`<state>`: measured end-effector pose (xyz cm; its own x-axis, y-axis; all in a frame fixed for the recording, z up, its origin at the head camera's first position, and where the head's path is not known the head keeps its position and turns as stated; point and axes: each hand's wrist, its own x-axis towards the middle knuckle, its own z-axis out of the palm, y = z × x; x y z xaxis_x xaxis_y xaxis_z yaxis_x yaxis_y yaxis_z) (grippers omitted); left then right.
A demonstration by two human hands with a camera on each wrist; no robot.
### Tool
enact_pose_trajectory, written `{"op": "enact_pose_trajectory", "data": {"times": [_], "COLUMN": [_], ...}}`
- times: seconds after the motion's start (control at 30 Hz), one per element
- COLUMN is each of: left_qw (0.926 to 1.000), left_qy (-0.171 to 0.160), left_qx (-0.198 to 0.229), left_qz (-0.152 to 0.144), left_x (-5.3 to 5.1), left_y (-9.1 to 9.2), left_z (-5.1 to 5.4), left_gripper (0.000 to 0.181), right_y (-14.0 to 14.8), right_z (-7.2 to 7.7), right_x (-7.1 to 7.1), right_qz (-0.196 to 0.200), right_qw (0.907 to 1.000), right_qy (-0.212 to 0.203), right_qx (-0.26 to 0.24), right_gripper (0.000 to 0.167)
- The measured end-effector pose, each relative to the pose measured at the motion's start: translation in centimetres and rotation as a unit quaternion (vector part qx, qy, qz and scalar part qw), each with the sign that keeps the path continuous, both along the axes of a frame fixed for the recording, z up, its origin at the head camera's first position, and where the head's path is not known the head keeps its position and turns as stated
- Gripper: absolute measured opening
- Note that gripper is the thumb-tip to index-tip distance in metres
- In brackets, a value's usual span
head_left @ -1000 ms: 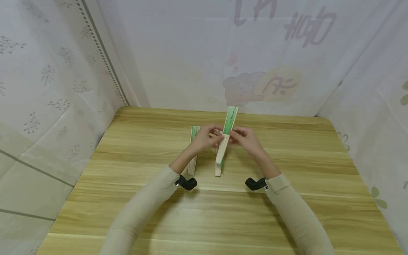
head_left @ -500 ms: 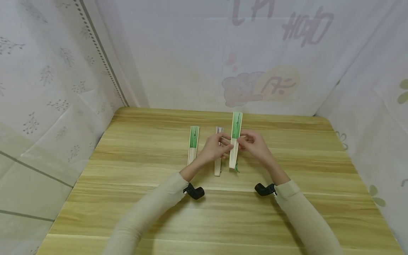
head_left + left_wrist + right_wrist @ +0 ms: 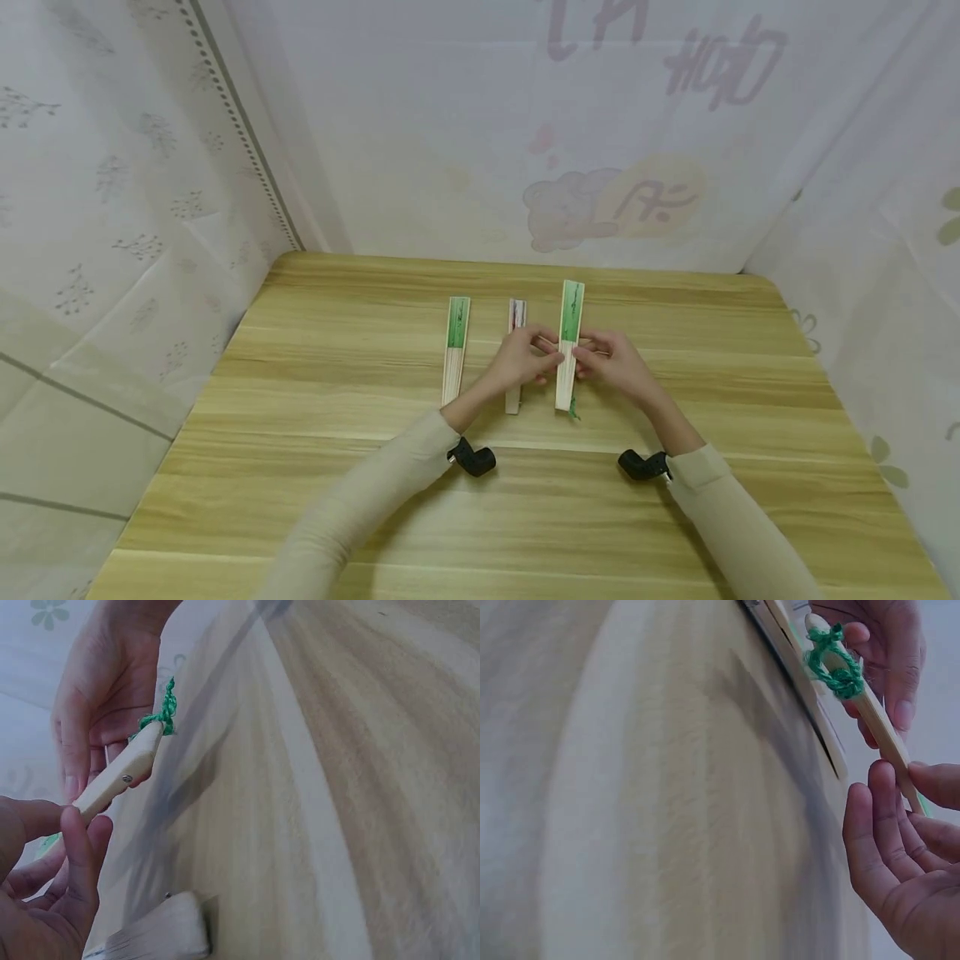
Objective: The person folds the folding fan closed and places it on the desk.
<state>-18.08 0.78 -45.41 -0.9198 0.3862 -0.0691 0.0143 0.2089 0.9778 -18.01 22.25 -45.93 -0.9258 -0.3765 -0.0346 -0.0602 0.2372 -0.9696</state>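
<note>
A folded hand fan [image 3: 567, 350], green at its far half with pale wooden ribs, is held above the table between both hands. My left hand [image 3: 523, 357] pinches its left edge, and my right hand [image 3: 617, 363] pinches the right edge. From the fan's near end hangs a green cord [image 3: 832, 664], clear in the right wrist view. In the left wrist view the fan's rivet [image 3: 127, 778] shows. Just left of the hands lies a second folded fan [image 3: 513, 396] with a whitish, dark-marked end, partly covered by my left hand.
Farther left, a folded green fan [image 3: 455, 342] lies on the wooden table [image 3: 525, 517], its near end partly behind the left forearm. A printed cloth [image 3: 420, 133] hangs along the table's back edge. Each wrist carries a black camera mount [image 3: 474, 457].
Both hands have moved right and toward the near side with the green fan. It has turned from a slant to nearly straight, and the whitish fan has come more into view.
</note>
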Motion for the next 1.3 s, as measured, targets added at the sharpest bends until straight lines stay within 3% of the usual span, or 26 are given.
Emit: {"op": "enact_pose_trajectory", "data": {"times": [0.27, 0.8, 1.03, 1.3], "left_qw": [1.0000, 0.9997, 0.9994, 0.9995], "left_qy": [-0.001, -0.021, -0.027, -0.029], "left_qx": [-0.003, -0.005, -0.022, -0.009], "left_qz": [0.003, -0.009, -0.001, 0.002], "left_x": [0.5, 0.8, 0.8, 0.6], "left_y": [0.9, 1.0, 1.6, 2.3], "left_z": [-0.3, -0.6, -0.7, -1.1], "left_gripper": [0.030, 0.030, 0.028, 0.027], "right_y": [0.6, 0.7, 1.1, 1.5], "right_z": [-0.1, -0.7, -0.9, -1.0], "right_x": [1.2, 1.8, 1.9, 2.0], "right_qz": [-0.043, -0.037, -0.041, -0.053], "right_qw": [0.9985, 0.9989, 0.9991, 0.9986], "right_qy": [-0.022, -0.020, -0.006, -0.005], "right_qx": [-0.023, -0.020, -0.008, -0.007], "right_gripper": [0.035, 0.040, 0.039, 0.038]}}
